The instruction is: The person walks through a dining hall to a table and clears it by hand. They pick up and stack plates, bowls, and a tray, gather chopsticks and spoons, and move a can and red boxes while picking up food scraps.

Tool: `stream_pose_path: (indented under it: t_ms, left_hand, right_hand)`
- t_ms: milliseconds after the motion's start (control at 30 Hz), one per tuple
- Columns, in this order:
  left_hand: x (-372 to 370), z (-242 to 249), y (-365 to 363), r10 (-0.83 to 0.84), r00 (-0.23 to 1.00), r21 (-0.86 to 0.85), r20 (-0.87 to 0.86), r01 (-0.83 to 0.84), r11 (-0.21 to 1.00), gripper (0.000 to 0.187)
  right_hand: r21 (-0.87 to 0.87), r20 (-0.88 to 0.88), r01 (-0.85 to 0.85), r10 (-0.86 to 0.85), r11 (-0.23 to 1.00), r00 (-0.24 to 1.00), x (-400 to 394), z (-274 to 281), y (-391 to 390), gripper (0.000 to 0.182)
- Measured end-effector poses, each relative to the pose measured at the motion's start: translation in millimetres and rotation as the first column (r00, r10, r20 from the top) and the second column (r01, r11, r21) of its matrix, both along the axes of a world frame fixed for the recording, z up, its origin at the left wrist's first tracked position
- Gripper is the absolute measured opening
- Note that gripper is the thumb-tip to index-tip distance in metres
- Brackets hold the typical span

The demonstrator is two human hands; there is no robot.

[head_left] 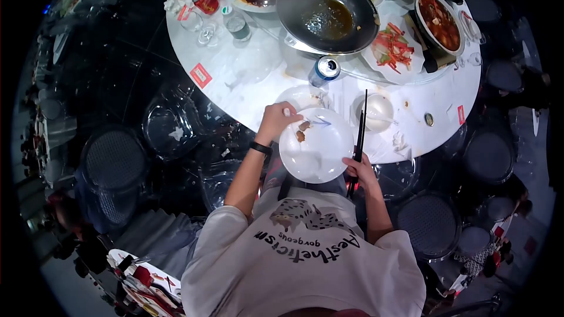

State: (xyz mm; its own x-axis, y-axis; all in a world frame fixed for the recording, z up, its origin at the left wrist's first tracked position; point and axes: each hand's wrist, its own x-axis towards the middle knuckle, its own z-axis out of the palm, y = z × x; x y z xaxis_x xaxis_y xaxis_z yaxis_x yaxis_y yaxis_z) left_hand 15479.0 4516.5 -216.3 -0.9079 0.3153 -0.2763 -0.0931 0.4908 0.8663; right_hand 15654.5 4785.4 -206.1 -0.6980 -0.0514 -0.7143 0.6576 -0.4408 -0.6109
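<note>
A white plate (pixel 320 147) with a few brown food scraps near its left rim is held up in front of my shirt, at the table's edge. My left hand (pixel 279 121) is closed at the plate's upper left rim; a small white spot shows by its fingers. With thumb on the lower right rim, my right hand (pixel 361 170) grips the plate and also a pair of black chopsticks (pixel 361 135) that point away from me. Just beyond lies a second white plate (pixel 302 95) with scraps, partly hidden. To the right stands a white bowl (pixel 379 111) with a spoon.
On the round table (pixel 247 97) are an opened blue can (pixel 326 70), a large dark pan (pixel 326 14) with brown liquid, a plate of red and green strips (pixel 393 47), a red soup bowl (pixel 437 22) and a glass (pixel 237 25). Transparent chairs (pixel 167 123) stand around it.
</note>
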Motion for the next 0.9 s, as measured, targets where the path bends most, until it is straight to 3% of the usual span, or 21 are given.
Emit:
stream_pose_path:
  t_ms: [67, 167, 200, 333, 433, 533, 667, 733, 800, 900]
  left_hand:
    - [-12.0, -5.0, -14.2, -0.036, 0.999, -0.078, 0.022, 0.038, 0.996, 0.024]
    - [-21.3, -21.2, -35.8, 0.072, 0.972, 0.142, 0.223, -0.106, 0.984, 0.018]
    - [-25.7, -28.4, -46.8, 0.088, 0.942, 0.336, 0.324, -0.202, 0.92, 0.016]
    - [-27.9, -10.5, -102.6, 0.323, 0.85, 0.439, 0.416, -0.499, 0.747, 0.021]
    - [-15.8, -12.5, -157.2, 0.543, 0.721, 0.499, 0.431, -0.692, 0.522, 0.022]
    - [12.0, -7.1, -203.9, 0.733, 0.539, 0.508, 0.415, -0.806, 0.305, 0.021]
    - [50.3, 28.9, -222.2, 0.809, 0.4, 0.493, 0.43, -0.855, 0.161, 0.021]
    - [66.7, 17.4, -233.9, 0.817, 0.362, 0.485, 0.449, -0.867, 0.118, 0.021]
    - [81.4, 5.4, -239.3, 0.818, 0.342, 0.493, 0.462, -0.866, 0.083, 0.021]
    - [94.5, -12.4, -238.1, 0.815, 0.295, 0.485, 0.498, -0.875, 0.02, 0.019]
  right_hand:
    - [-0.005, 0.002, 0.037, -0.037, 0.999, 0.999, -1.7, -8.6, -17.4, 0.02]
    - [-0.025, -0.022, 0.064, -0.064, 0.998, 0.998, -2.3, -17.4, -32.9, 0.025]
    - [0.004, -0.011, 0.086, -0.086, 0.996, 0.996, -2.6, -15.4, -35.8, 0.025]
    - [0.157, -0.021, 0.118, -0.117, 0.98, 0.993, -6.4, 20.3, -48.5, 0.022]
    - [0.192, -0.059, 0.089, -0.079, 0.977, 0.995, -10.9, 51.2, -56.9, 0.016]
    - [0.22, -0.081, 0.03, -0.013, 0.975, 0.997, -25.6, 78.1, -77.3, 0.011]
    - [0.318, -0.158, -0.037, 0.091, 0.947, 0.983, -77.1, 85.0, -113.9, 0.013]
    - [0.547, -0.31, -0.037, 0.244, 0.836, 0.919, -115.5, 66.4, -130.7, 0.017]
    - [0.819, -0.389, 0.052, 0.488, 0.571, 0.781, -154.2, 62.5, -150.5, 0.019]
    - [0.97, -0.242, 0.128, 0.752, 0.208, 0.613, -202.2, 72.3, -185.6, 0.019]
